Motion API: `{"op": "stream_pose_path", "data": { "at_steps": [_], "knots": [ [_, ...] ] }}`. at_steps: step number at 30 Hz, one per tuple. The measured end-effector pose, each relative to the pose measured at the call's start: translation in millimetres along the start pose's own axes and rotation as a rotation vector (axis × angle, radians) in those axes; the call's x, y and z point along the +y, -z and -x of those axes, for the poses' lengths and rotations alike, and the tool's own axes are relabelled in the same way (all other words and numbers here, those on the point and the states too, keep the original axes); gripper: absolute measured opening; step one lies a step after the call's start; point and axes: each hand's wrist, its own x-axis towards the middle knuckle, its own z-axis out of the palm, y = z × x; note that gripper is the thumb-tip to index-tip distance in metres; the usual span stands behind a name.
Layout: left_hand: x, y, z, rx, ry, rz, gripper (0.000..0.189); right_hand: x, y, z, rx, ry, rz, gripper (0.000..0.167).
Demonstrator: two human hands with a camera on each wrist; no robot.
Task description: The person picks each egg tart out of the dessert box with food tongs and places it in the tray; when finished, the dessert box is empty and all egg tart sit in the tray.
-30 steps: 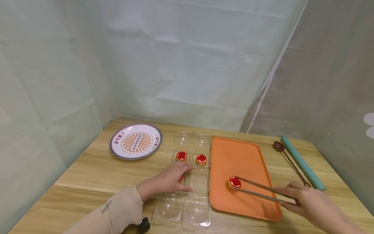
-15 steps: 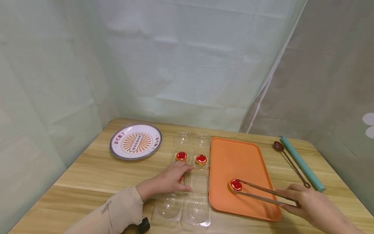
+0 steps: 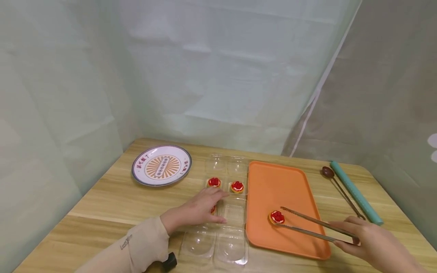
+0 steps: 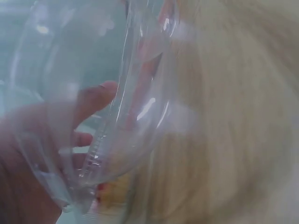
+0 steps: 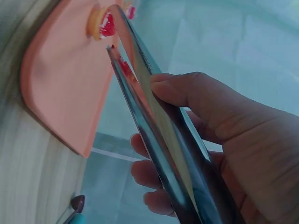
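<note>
Pale cloth [image 3: 218,83] hangs behind the wooden desk [image 3: 109,204]. At the left, a plate [image 3: 162,166] lies toward the far edge. My left hand [image 3: 196,208] rests over the case [image 3: 232,246], fingers loosely spread; I cannot tell how hard it presses. That clear plastic looks thin and springy, so I judge that a flat, gentle touch steadies it better than a squeeze on its domes. Two tarts [image 3: 214,182] sit side by side in cups just beyond my fingers, and a third is partly covered by that hand.

Just right of the case is an orange tray [image 3: 273,178], and the tart [image 3: 277,217] lies on its nearer half, red topping up. I expect it to be light, firm at the crust and easily spoiled on top, so the place to take hold is low on opposite sides of the crust. My right hand [image 3: 372,237] grips the tongs [image 5: 176,123]. Their near arm is at the tart's side; the far tip stands apart, so nothing is pinched. Smooth metal may slip; a light, even squeeze suits. Farther right lie a spoon [image 3: 328,172] and a teal rod [image 3: 356,193].
</note>
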Motion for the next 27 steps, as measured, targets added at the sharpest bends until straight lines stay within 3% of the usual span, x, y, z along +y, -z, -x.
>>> {"op": "stream_pose_path", "data": {
  "at_steps": [10,16,22,27],
  "knots": [
    [0.3,18.7,3.7,0.058,-0.006,-0.018,0.071,-9,14,-9.7,-0.002,-0.093,-0.006,0.038],
    [-7.6,25.3,10.1,0.058,-0.003,-0.03,0.07,-15,19,-25.1,0.105,0.049,-0.021,0.043],
    [-14.3,30.8,17.9,0.045,0.005,-0.031,0.068,-28,23,-42.3,0.096,0.095,-0.031,0.04],
    [-21.0,33.1,25.1,0.038,0.005,-0.04,0.071,-37,18,-57.9,0.137,0.192,-0.063,0.037]
  ]
}}
